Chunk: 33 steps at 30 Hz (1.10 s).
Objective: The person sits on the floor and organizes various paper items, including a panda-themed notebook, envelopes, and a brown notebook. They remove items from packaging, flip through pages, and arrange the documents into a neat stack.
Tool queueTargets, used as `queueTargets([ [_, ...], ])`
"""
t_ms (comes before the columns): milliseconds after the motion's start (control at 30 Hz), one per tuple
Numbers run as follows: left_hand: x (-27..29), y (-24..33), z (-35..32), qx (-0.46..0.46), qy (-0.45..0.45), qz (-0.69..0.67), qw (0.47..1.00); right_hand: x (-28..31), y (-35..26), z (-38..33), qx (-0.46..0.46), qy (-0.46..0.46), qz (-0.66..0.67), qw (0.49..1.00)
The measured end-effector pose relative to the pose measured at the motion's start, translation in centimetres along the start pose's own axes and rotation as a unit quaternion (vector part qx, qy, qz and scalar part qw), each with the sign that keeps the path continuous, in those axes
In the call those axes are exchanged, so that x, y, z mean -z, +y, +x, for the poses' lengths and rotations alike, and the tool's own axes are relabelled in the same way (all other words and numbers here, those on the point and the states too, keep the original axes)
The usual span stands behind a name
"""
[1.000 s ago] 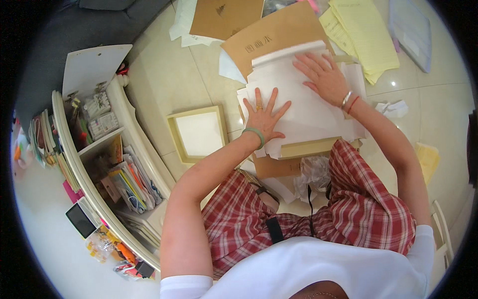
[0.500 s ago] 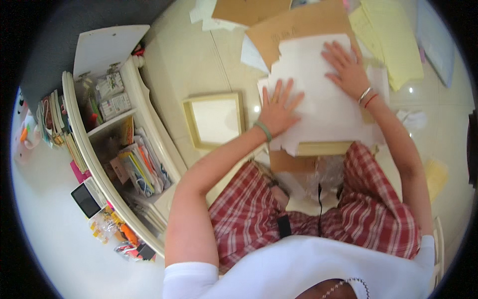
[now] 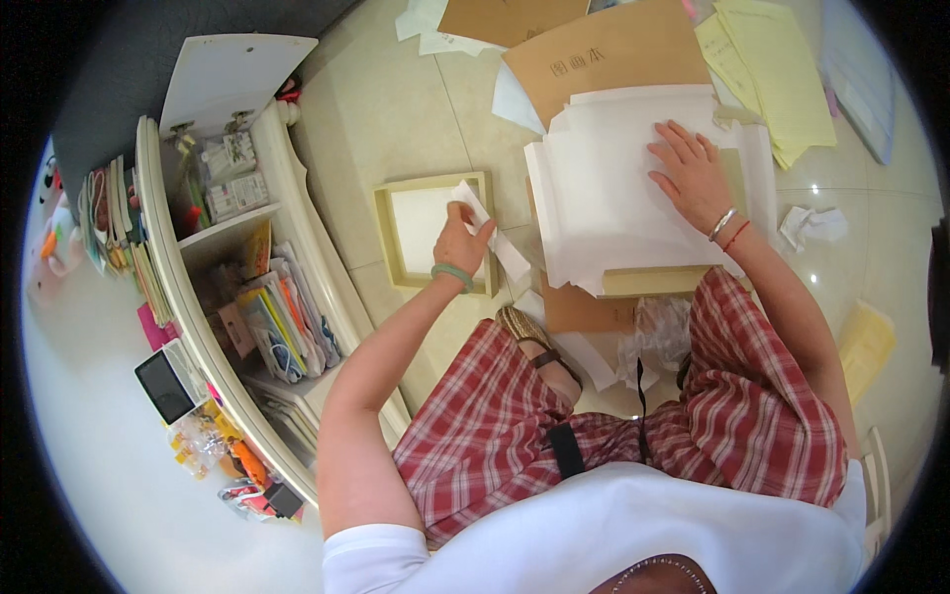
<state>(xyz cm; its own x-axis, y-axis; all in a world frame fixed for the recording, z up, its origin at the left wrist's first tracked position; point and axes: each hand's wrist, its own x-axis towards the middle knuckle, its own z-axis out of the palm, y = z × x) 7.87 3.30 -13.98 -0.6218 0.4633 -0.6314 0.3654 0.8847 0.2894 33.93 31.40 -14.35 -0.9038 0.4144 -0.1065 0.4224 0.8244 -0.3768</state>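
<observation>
Between the fingers of my left hand (image 3: pixel 461 247) is a narrow strip of white paper (image 3: pixel 511 256), held over the right side of a shallow pale-yellow box tray (image 3: pixel 382 228) with a white bottom. My right hand (image 3: pixel 693 180) lies flat, fingers stretched, on the right part of a large white sheet (image 3: pixel 614 193) with notched, uneven edges. Under that sheet a pale-yellow box edge (image 3: pixel 648 280) shows near my knees; the rest of that box is hidden. A brown card cover (image 3: pixel 625 49) lies beyond the sheet.
At the left stands a white cabinet (image 3: pixel 302 193) with its flap up and books inside. Yellow papers (image 3: pixel 777 79) and a blue folder (image 3: pixel 863 89) lie at the far right. Crumpled white paper (image 3: pixel 813 228) is on the floor. Clear plastic wrap (image 3: pixel 661 327) lies between my legs.
My left hand has left the large white sheet, moved left to the tray and now holds a paper strip. My right hand stays on the sheet, slightly lower.
</observation>
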Motion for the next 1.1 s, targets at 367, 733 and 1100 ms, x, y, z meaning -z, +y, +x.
queueTargets([
  [367, -0.5, 1.5, 2.1, 0.048, 0.094, -0.178, 0.978, -0.9, -1.4, -1.1, 0.038, 0.002, 0.110, 0.993],
  [733, 1.5, 14.5, -5.9, -0.127, -0.173, -0.472, 0.855, 1.9, -6.4, -1.1, -0.160, -0.209, 0.701, 0.663],
  [1100, -0.1, -2.1, 1.2, 0.028, -0.031, 0.103, 0.994, 2.9, 3.3, -3.1, -0.343, -0.193, 0.242, 0.887],
])
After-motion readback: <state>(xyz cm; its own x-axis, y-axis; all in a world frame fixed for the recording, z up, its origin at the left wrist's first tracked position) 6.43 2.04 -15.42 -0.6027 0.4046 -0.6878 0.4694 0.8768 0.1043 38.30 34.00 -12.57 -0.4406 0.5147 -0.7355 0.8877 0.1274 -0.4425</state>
